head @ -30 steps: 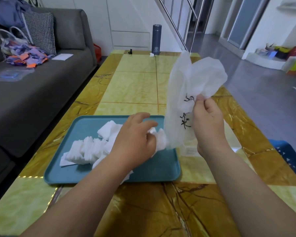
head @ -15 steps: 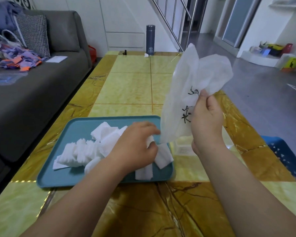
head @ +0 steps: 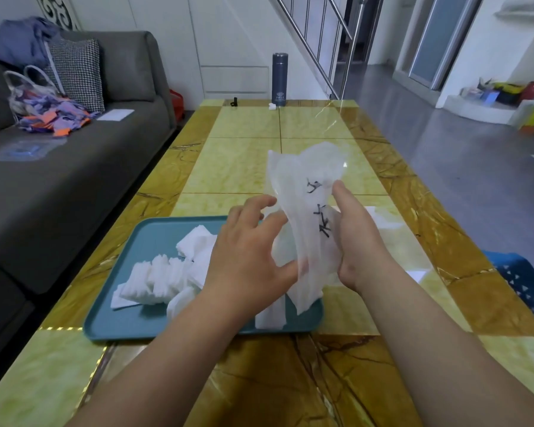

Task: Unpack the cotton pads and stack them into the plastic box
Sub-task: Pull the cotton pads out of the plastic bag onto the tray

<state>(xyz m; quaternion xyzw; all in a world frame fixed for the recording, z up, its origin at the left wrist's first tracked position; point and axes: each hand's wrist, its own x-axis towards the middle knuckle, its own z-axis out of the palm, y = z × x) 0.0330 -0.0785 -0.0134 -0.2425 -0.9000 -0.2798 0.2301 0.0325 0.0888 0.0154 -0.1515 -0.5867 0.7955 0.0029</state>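
The cotton pads [head: 164, 274] lie in a loose heap on the teal tray [head: 127, 323], and above the tray's right end stands the translucent plastic bag [head: 302, 186] with black writing. The right hand [head: 359, 241] grasps the bag from its right side, fingers hidden behind it, while the left hand [head: 247, 260] is released, fingers spread, thumb against the bag's lower part. The clear plastic box [head: 386, 221] sits mostly hidden behind the right hand on the marble table [head: 244, 161], with a dark flask [head: 279, 80] at the far end.

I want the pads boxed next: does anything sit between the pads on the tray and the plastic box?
Yes: the plastic bag, gripped by the right hand, hangs between the cotton pads on the tray and the plastic box to its right.
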